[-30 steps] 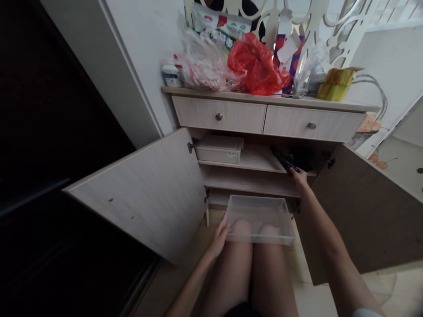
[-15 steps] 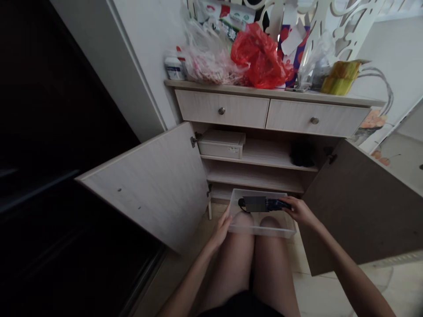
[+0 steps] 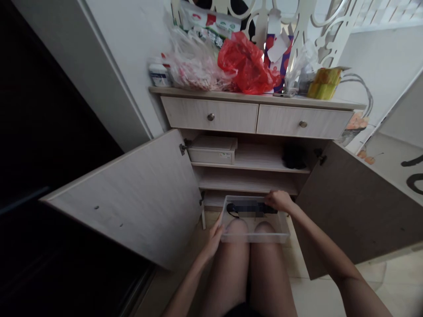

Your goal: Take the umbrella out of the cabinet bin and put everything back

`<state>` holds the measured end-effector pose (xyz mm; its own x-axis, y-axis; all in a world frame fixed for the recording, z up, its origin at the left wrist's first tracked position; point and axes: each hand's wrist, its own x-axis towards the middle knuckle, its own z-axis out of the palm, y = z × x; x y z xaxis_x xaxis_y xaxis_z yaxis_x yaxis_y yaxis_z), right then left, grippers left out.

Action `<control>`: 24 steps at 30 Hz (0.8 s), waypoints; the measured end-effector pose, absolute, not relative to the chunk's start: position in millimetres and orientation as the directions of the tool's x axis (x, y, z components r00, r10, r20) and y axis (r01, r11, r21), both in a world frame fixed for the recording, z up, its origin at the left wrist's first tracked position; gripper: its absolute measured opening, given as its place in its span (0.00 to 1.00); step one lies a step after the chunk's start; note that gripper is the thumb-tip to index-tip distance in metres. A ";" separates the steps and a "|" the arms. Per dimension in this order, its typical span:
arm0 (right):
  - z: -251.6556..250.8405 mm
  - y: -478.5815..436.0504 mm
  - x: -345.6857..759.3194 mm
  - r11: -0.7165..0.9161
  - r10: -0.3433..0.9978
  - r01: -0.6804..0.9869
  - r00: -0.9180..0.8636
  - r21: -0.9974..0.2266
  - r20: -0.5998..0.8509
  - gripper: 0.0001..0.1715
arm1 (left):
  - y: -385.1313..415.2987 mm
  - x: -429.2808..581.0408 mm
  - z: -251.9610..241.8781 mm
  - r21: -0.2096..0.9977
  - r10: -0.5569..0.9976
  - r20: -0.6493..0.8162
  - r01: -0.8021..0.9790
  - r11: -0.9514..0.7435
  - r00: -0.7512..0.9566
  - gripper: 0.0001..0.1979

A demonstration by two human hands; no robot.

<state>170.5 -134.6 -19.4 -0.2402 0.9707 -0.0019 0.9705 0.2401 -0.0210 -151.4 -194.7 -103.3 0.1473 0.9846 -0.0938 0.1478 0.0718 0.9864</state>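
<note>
A clear plastic box without a lid rests on my knees. My left hand is closed on its left wall. Inside, along the back wall, lies a dark folded umbrella with a loop strap at its left end; part of it is blurred out. My right hand reaches over the back right of the box, its curled fingers on the umbrella's right end. The fingertips are partly hidden.
An open cabinet stands ahead, its left door and right door swung out on either side. A white lidded box and a dark item sit on its upper shelf. Bags, including a red one, crowd the top.
The umbrella has gone down along the back of the box. My right hand has moved left and up along it. The whole view has shifted slightly.
</note>
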 end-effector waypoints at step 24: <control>-12.5 1.5 254.9 -0.525 0.779 0.816 0.575 -0.242 0.249 0.25 | -194.0 -151.9 -112.0 0.977 0.980 -0.144 0.176 0.119 0.138 0.46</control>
